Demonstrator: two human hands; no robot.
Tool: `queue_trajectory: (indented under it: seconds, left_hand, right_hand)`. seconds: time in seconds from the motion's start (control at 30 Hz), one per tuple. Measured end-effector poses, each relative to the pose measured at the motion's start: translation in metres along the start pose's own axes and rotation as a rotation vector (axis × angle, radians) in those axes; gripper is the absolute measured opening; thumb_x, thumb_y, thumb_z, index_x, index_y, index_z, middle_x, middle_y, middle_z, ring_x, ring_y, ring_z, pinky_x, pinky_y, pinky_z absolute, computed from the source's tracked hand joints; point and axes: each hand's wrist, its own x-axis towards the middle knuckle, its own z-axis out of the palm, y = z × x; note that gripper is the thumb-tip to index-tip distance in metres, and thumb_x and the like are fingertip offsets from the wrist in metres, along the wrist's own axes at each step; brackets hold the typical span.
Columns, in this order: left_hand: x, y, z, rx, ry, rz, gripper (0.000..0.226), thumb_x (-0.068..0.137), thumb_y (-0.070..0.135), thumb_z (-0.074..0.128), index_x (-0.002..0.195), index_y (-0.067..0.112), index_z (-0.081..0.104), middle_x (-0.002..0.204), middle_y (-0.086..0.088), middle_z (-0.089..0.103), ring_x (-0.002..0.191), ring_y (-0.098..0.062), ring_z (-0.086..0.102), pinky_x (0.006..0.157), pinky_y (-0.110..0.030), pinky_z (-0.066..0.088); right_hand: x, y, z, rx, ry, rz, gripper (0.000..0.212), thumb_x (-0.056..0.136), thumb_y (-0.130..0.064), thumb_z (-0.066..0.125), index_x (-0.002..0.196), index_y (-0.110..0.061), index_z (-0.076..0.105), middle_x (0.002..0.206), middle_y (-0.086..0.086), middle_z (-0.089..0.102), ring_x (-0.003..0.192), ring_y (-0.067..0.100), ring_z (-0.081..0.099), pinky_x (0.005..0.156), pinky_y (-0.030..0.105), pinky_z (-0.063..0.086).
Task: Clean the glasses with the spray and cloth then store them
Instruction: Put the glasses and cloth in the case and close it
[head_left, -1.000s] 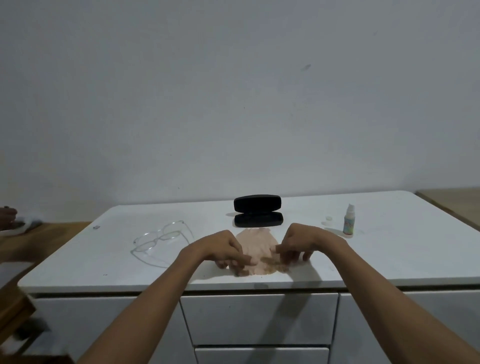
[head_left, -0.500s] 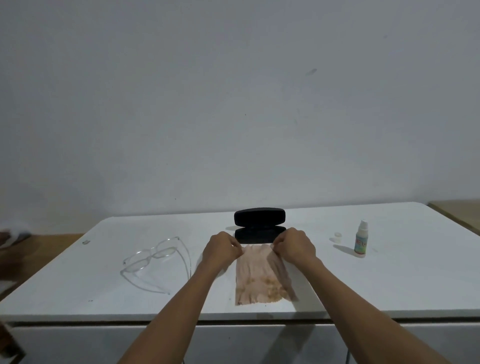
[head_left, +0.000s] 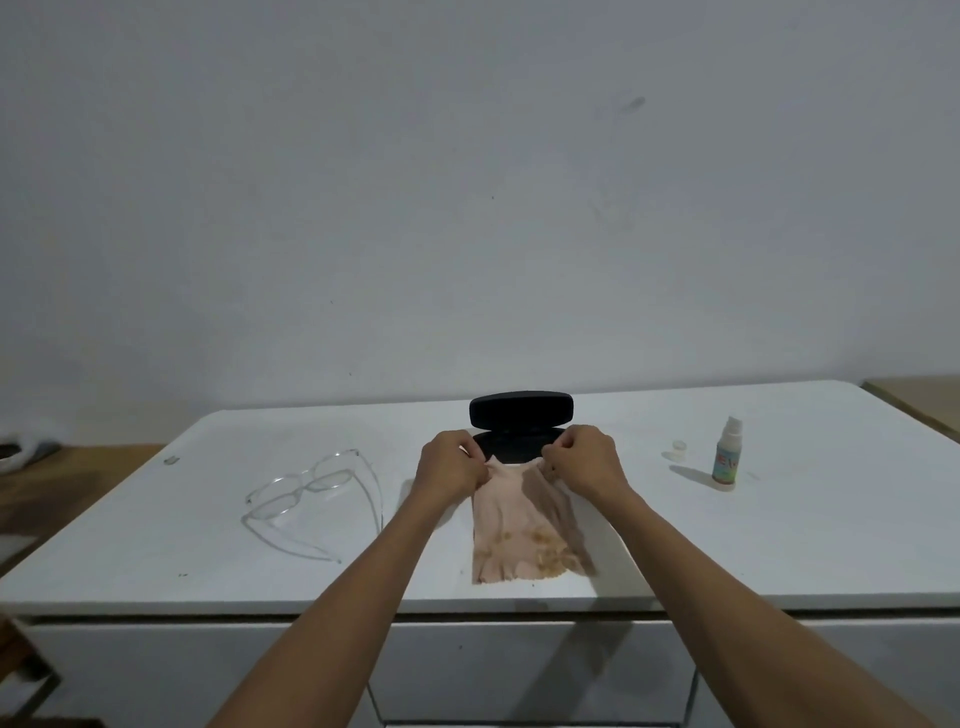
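Note:
A pink cloth (head_left: 519, 525) lies stretched on the white cabinet top (head_left: 779, 545), its far edge lifted. My left hand (head_left: 451, 466) pinches its far left corner and my right hand (head_left: 584, 460) pinches its far right corner. Just behind the hands stands the black glasses case (head_left: 521, 410), open with its lid up. Clear-framed glasses (head_left: 311, 488) lie unfolded to the left, apart from both hands. A small spray bottle (head_left: 727, 457) stands upright at the right, with its loose cap (head_left: 679, 448) beside it.
Drawer fronts (head_left: 208, 670) run below the cabinet's front edge. A wooden surface (head_left: 924, 400) adjoins the far right, and a wooden floor or bench (head_left: 62, 483) shows at the left. A plain wall rises behind.
Both hands moved from the cloth's near edge to its far edge by the case and took its far corners. The cloth went from bunched to spread lengthwise.

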Motion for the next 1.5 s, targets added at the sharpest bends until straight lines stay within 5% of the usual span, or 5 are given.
queue_trajectory:
  seconds: [0.5, 0.73, 0.9, 1.37, 1.5]
  left_hand:
    - [0.015, -0.014, 0.007, -0.163, 0.03, -0.028, 0.019, 0.072, 0.004, 0.08, 0.078, 0.014, 0.065, 0.093, -0.018, 0.074, 0.067, -0.024, 0.064, 0.068, -0.035, 0.057]
    - [0.008, -0.015, 0.011, -0.075, 0.155, 0.059, 0.033, 0.079, 0.001, 0.071, 0.104, 0.017, 0.059, 0.077, -0.003, 0.066, 0.08, -0.029, 0.07, 0.074, -0.044, 0.059]
    - [-0.003, -0.02, 0.01, 0.194, 0.004, 0.264, 0.016, 0.077, 0.018, 0.076, 0.092, 0.022, 0.075, 0.092, 0.006, 0.069, 0.074, -0.01, 0.062, 0.068, -0.027, 0.051]
    - [-0.023, -0.033, -0.039, 0.497, 0.045, 0.443, 0.034, 0.093, 0.037, 0.067, 0.124, 0.022, 0.067, 0.125, -0.001, 0.067, 0.123, -0.02, 0.053, 0.095, -0.038, 0.049]
    - [-0.037, -0.052, -0.091, 0.525, 0.16, 0.405, 0.035, 0.095, 0.033, 0.065, 0.128, 0.021, 0.065, 0.127, -0.002, 0.065, 0.125, -0.024, 0.052, 0.097, -0.039, 0.047]
  right_hand:
    - [0.005, 0.009, 0.0, 0.009, 0.048, -0.052, 0.027, 0.09, -0.002, 0.051, 0.086, -0.021, 0.07, 0.085, -0.002, 0.067, 0.087, 0.023, 0.066, 0.074, 0.03, 0.05]
    - [0.0, 0.011, -0.003, -0.165, 0.148, -0.128, 0.025, 0.088, -0.008, 0.059, 0.106, -0.018, 0.073, 0.101, -0.002, 0.068, 0.089, 0.022, 0.061, 0.071, 0.031, 0.046]
    - [-0.002, 0.007, -0.01, -0.311, -0.054, -0.197, 0.023, 0.084, -0.014, 0.063, 0.097, -0.026, 0.078, 0.094, -0.009, 0.071, 0.091, 0.019, 0.068, 0.071, 0.031, 0.052]
    - [-0.024, -0.021, 0.015, -0.417, -0.164, -0.466, 0.018, 0.089, -0.018, 0.067, 0.102, -0.021, 0.078, 0.096, -0.008, 0.073, 0.088, 0.016, 0.065, 0.068, 0.028, 0.049]
    - [-0.032, -0.057, 0.054, -0.428, -0.289, -0.588, 0.03, 0.091, -0.021, 0.072, 0.121, -0.023, 0.073, 0.112, -0.001, 0.072, 0.095, 0.014, 0.064, 0.086, 0.037, 0.056]
